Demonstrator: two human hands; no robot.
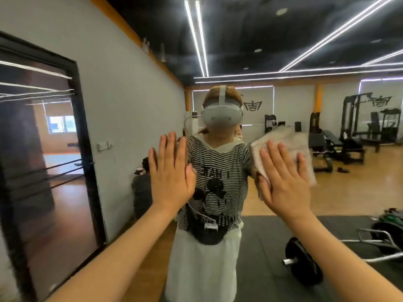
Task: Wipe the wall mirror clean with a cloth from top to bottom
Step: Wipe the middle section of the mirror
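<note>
Pressed beige cloth (290, 147) flat to wall mirror (283, 199) under open-fingered right hand (285, 182); left hand (170, 173), empty and flat-fingered beside it, likely bracing.

Faced a wall mirror (272, 131) filling most of the view. Left hand (171, 171) laid flat on the glass, fingers straight and upward. Right hand (285, 182) spread flat over a pale folded cloth (283, 138), pressing it to the mirror at chest height. Reflected: a person in a striped shirt (218, 171) and white headset (221, 115), weight machines (357, 123), a barbell plate (303, 260) on a black mat (261, 247).
</note>
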